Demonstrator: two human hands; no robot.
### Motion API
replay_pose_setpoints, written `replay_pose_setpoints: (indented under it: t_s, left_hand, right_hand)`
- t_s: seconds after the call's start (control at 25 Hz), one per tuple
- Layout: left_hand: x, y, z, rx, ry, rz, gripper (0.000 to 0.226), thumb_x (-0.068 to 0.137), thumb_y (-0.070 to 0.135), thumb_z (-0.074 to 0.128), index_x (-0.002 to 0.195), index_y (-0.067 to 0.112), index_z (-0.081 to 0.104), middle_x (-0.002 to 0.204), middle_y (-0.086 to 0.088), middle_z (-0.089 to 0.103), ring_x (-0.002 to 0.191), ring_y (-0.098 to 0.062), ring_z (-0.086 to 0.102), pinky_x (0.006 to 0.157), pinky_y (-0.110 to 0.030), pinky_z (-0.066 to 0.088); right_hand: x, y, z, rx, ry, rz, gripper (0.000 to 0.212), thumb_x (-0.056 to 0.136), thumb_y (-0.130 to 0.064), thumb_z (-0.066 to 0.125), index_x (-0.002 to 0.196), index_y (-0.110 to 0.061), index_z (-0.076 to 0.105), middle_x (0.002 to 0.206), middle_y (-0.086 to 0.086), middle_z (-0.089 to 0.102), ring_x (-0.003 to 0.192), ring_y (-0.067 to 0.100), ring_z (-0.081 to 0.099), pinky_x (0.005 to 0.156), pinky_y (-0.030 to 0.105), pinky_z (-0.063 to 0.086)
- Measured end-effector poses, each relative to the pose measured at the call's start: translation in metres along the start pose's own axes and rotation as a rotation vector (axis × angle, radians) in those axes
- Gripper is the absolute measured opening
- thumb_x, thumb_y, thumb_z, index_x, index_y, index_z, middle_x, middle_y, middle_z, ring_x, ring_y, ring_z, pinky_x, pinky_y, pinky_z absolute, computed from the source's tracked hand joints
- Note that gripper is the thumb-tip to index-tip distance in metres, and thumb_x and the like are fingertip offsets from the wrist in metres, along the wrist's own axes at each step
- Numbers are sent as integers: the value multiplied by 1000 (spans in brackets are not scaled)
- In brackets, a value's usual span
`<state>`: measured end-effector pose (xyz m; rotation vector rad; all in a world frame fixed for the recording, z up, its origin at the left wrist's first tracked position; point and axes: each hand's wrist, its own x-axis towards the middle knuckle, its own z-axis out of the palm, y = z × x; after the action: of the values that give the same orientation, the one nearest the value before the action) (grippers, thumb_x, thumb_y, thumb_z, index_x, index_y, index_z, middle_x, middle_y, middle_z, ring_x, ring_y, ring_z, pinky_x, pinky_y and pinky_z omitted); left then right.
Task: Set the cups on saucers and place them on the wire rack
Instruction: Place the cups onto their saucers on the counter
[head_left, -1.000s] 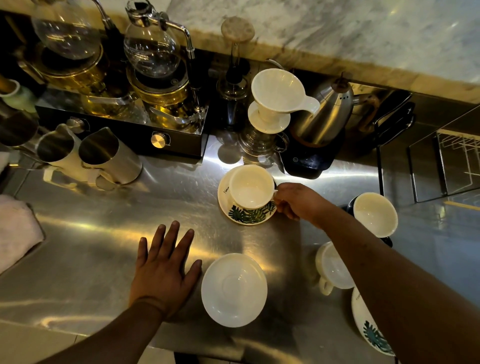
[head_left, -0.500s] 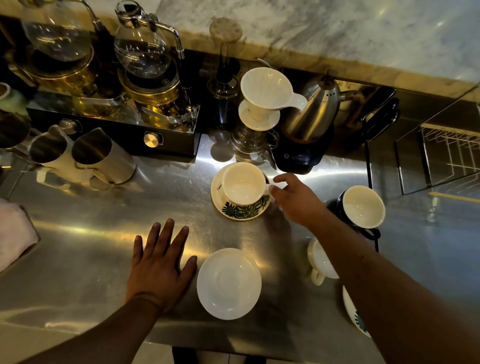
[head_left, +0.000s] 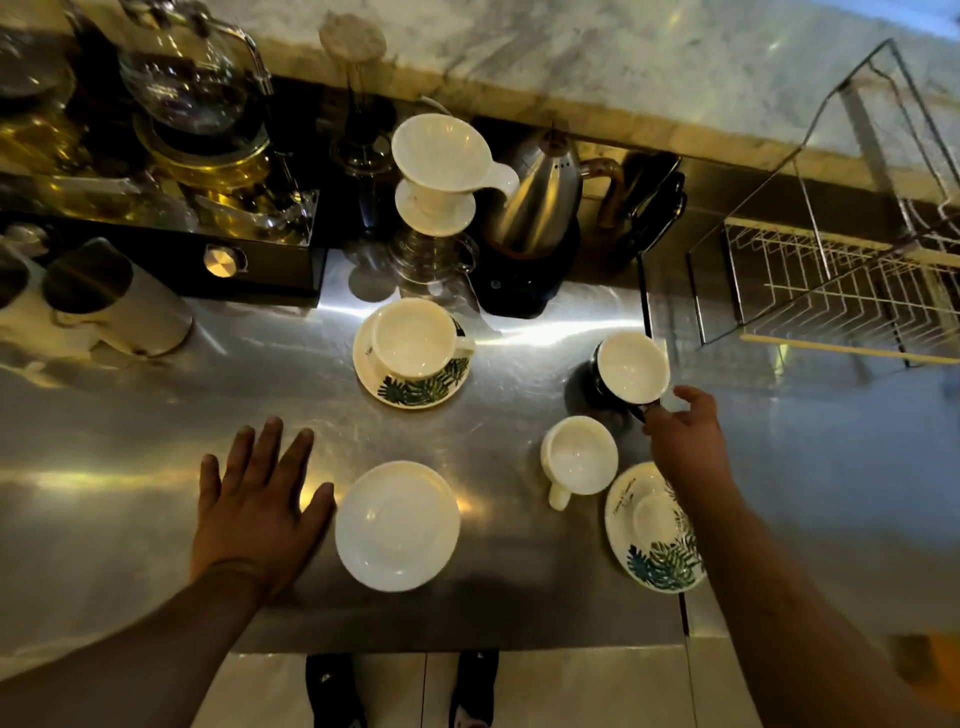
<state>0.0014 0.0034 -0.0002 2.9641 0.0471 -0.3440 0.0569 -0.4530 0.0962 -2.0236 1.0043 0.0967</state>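
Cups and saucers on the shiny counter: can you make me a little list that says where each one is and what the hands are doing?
cup already on a saucer: white cup on leaf saucer
dark cup: on the counter, no saucer
small white cup: on the counter, no saucer
plain white saucer: empty
second leaf saucer: empty, partly under the arm
left hand: flat on the counter
right hand: at the dark cup's handle
wire rack: no cups

A brushed steel counter (head_left: 156, 426) reflects warm yellow light. Behind it runs a marble wall (head_left: 571, 47) above a wooden ledge (head_left: 519, 106). Pale floor tiles (head_left: 571, 686) show below the counter's front edge.
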Motion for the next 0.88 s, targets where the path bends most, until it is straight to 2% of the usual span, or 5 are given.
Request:
replay_pose_setpoints:
  t_s: [0.12, 0.32, 0.44, 0.56, 0.88]
  left_hand:
    - [0, 2, -3, -1, 1, -8, 77, 93, 69, 24, 162, 34, 23, 173, -2, 13, 160, -28, 3, 127, -57, 2]
    - [0, 2, -1, -1, 10, -6, 76, 94, 70, 22, 162, 36, 20, 174, -2, 12, 160, -26, 1, 128, -56, 1]
    - [0, 2, 2, 5, 24, 1, 75, 95, 70, 21, 161, 36, 21, 173, -2, 14, 160, -26, 2, 127, -55, 0]
    - [0, 1, 3, 2, 23, 1, 75, 95, 71, 20, 161, 37, 19, 174, -1, 13, 160, -25, 0, 126, -52, -3]
    - [-1, 3, 1, -12, 18, -10, 75, 94, 72, 18, 161, 38, 17, 174, -1, 12, 160, -26, 1, 126, -54, 0]
  right_hand:
    - [17, 16, 3, -17, -74, 84, 44, 97, -30, 61, 139, -21, 50, 98, 10, 71, 76, 24, 67, 57, 34, 49]
    - [26, 16, 6, 142, -158, 127, 16, 102, -21, 54, 111, -12, 64, 76, 9, 66, 59, 21, 59, 53, 33, 48]
    - [22, 13, 2, 192, -164, 129, 19, 105, -22, 51, 96, -12, 64, 74, 11, 63, 61, 23, 58, 56, 34, 49]
    - [16, 11, -9, 144, -138, 61, 18, 104, -19, 51, 98, -8, 64, 72, 14, 61, 62, 25, 56, 59, 35, 44]
    - [-26, 51, -73, 79, -143, -23, 24, 96, -9, 48, 74, -6, 57, 62, 12, 51, 55, 23, 44, 57, 35, 34]
